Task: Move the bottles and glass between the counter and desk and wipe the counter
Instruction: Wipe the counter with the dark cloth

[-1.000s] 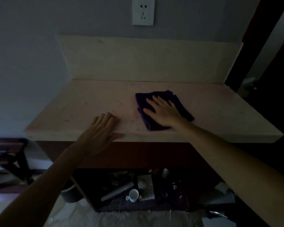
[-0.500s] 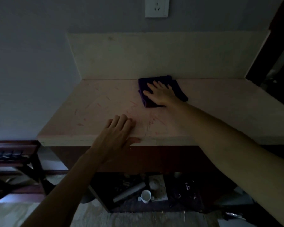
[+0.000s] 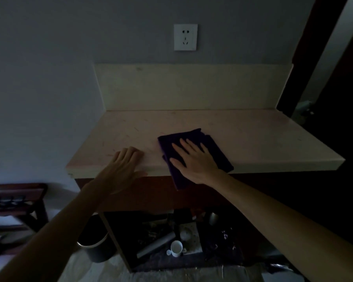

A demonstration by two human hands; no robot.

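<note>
Right hand (image 3: pixel 194 161) flat, fingers (image 3: pixel 186 145) spread, pressing purple cloth (image 3: pixel 216 151) at table (image 3: pixel 253 139) front edge, frame centre; cloth corner overhangs edge. Left hand (image 3: pixel 120 169) flat on edge, lower-left of cloth, holding nothing.

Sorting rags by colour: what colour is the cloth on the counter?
Dark purple cloth, seen in the head view.
</note>
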